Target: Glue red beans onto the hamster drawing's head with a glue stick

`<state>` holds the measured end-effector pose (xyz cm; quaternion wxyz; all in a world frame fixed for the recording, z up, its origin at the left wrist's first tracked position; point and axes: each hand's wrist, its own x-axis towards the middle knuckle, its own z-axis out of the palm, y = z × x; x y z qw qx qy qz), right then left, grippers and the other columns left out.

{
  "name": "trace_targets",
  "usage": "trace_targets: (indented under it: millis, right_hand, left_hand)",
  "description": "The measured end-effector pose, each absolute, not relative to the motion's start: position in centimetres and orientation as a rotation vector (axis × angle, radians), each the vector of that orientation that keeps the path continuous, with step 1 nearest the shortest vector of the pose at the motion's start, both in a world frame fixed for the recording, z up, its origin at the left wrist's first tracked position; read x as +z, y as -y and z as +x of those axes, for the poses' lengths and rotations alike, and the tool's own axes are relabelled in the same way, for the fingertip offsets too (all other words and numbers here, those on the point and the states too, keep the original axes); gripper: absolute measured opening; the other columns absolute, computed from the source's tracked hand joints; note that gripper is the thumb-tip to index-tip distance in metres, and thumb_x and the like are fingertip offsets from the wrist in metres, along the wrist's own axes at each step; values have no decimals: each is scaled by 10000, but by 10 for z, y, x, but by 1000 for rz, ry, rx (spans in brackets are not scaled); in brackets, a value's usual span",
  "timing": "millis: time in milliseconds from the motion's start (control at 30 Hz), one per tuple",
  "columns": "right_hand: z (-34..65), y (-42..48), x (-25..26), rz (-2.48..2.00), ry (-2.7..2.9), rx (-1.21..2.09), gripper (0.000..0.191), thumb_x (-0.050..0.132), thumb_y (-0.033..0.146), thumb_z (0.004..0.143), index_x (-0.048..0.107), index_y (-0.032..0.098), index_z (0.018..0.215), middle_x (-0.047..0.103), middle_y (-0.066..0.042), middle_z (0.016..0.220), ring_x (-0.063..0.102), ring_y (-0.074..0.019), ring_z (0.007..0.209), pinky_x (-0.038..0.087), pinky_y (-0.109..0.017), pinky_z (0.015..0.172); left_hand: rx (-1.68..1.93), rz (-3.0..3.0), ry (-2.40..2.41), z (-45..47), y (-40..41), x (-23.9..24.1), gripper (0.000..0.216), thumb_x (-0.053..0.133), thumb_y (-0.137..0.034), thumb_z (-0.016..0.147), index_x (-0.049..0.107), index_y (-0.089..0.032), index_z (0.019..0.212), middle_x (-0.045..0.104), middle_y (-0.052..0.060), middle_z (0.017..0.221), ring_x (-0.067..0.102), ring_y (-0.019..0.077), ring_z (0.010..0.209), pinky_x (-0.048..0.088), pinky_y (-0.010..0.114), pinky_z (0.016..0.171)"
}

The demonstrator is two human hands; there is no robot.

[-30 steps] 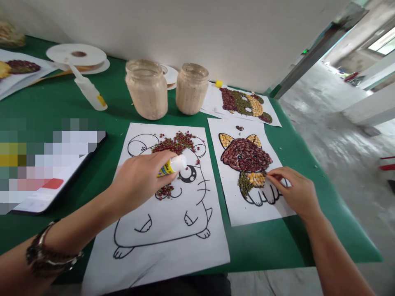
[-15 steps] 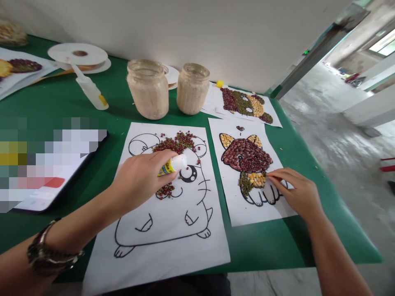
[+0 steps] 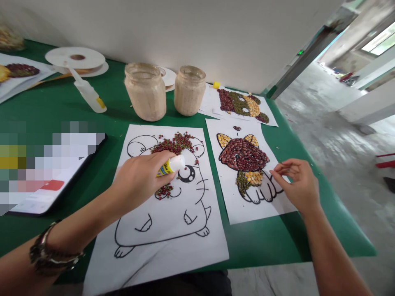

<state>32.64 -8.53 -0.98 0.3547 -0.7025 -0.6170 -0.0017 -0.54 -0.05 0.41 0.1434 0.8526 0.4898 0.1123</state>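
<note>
My left hand is wrapped round a glue stick with a yellow label and white end, above the hamster drawing. Red and green beans cover the top of that drawing's head, with a smaller patch near its cheek. My right hand hovers by the right edge of the cat drawing, thumb and fingers slightly apart, nothing visible between them. Dark red beans fill the cat's face. Yellow corn kernels and green beans lie on its chest.
Two cloudy glass jars stand behind the drawings. A finished bean picture lies at the back right. To the left are a squeeze bottle, a white spool and a tablet-like device, partly blurred out.
My right hand has lifted off the corn on the cat's chest and drawn slightly right, its pinch loosening. My left hand keeps its grip on the glue stick. The view has shifted slightly.
</note>
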Motion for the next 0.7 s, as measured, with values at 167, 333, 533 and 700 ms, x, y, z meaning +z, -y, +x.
trace_targets:
  millis: [167,333,533,700]
  right_hand:
    - [320,81,-4,-1803,1572,49,174,541,282,716,401,212,641,570,-8,657,575,-132,591,492,-277,587]
    - [303,78,12,-1845,1694,127,207,474,287,758,378,207,594,567,2,537,544,-104,457,435,-220,460]
    - [291,64,26,-1752,1759,152,119,457,212,729,416,201,617,558,2,564,528,-97,486,435,-224,500]
    - [307,72,20,-1753,1668,149,64,462,195,704,453,195,641,548,4,576,516,-97,501,434,-226,513]
  left_hand:
    - [328,2482,-1403,-4,2,6,296,373,-368,786,558,-184,927,645,32,797,580,175,653,359,244,511]
    - [343,2502,-1406,-3,3,8,304,365,-382,793,555,-185,925,650,43,817,587,174,642,373,242,500]
    - [339,2507,-1408,-3,3,12,302,362,-379,798,549,-186,935,640,34,721,584,176,618,376,240,482]
    - [349,2493,-1420,-5,3,11,302,359,-391,797,532,-191,944,637,33,723,583,172,622,379,233,484]
